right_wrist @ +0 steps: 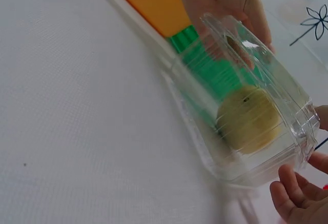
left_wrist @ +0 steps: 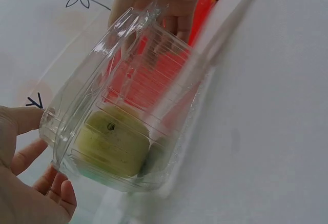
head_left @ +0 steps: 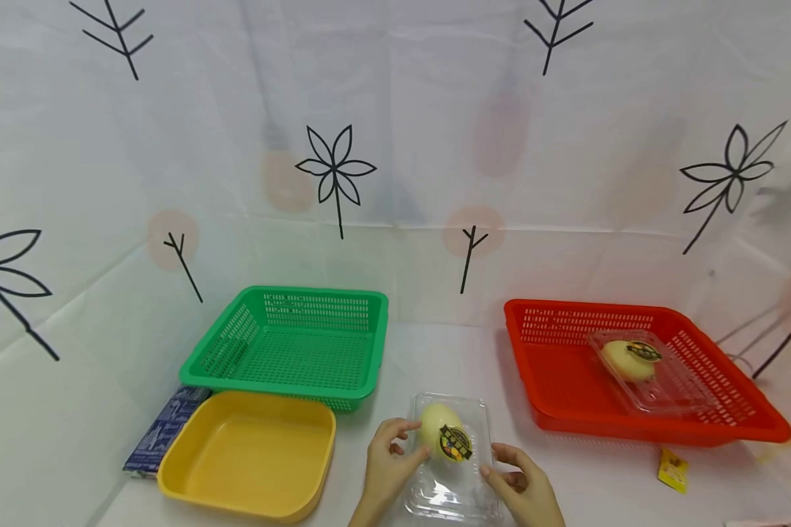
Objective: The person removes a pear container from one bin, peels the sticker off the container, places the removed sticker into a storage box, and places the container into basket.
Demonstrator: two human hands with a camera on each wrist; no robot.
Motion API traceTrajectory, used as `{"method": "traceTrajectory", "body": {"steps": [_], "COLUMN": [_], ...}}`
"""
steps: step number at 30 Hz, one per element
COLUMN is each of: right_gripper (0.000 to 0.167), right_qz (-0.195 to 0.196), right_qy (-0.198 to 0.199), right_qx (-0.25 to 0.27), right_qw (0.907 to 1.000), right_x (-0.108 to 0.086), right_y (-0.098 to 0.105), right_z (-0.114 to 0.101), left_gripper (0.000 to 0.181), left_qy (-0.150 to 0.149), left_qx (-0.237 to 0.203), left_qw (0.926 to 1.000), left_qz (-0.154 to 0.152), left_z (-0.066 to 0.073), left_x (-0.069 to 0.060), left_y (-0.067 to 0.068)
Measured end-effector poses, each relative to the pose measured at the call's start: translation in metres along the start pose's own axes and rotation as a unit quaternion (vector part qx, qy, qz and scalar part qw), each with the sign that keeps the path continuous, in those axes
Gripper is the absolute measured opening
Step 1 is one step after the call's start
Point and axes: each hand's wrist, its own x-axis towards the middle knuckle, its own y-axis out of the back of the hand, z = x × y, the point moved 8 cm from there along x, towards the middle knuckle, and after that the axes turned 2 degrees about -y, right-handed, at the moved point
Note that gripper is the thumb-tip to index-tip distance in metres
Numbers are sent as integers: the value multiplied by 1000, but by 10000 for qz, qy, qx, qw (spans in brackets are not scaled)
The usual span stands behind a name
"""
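Note:
A clear plastic box [head_left: 448,487] lies on the white table with a pale yellow-green fruit [head_left: 438,419] inside and a black-and-gold label over it. At the box's left edge, my left hand [head_left: 390,465] grips the rim between thumb and fingers. Opposite it, the right hand [head_left: 524,484] pinches the right edge. The left wrist view has the fruit [left_wrist: 114,142] behind the ribbed side wall, with the left hand [left_wrist: 31,175] at the rim. In the right wrist view the right hand [right_wrist: 302,188] holds the box's corner, beside the fruit [right_wrist: 248,119].
A green basket [head_left: 283,391] and a yellow basin [head_left: 250,454] stand on the left, beside a blue patterned packet [head_left: 165,432]. On the right, a red basket [head_left: 626,432] holds another clear box with a fruit [head_left: 622,361]. A small yellow packet [head_left: 673,471] lies before it.

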Motion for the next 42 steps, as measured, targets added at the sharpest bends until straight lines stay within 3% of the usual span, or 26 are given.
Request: {"method": "traceTrajectory", "body": {"steps": [4,11,16,22,30,33,42], "right_gripper": [50,52,46,44,47,47,48], "right_qz": [-5,-98,20,62,41,21,95], "right_qy": [388,1184,1614,1775,1595,1519,1397], "right_qx": [-114,-314,-441,-411,-237,-241,-257], "right_qw": [9992,9924,9859,9832,9869,9881,9898], "right_x": [4,11,15,17,18,19,18], "right_y": [1,-1,-1,-3,-3,-4,-4], "right_z": [-7,-21,-26,-26,-21,-18,-15], "left_gripper": [33,37,38,50,44,41,29], "left_qy": [-145,-116,-304,-653,-1053,-1150,-1608], "left_qx": [73,-93,385,1346,2223,2393,2320], "left_qw": [9996,9957,9930,9831,9643,9592,9567], "left_qz": [-247,-911,-1074,-1055,-981,-974,-710], "left_z": [5,4,0,-4,6,8,15], "left_x": [13,24,25,20,14,14,11], "left_y": [-10,-29,-36,-42,-42,-42,-40]}}
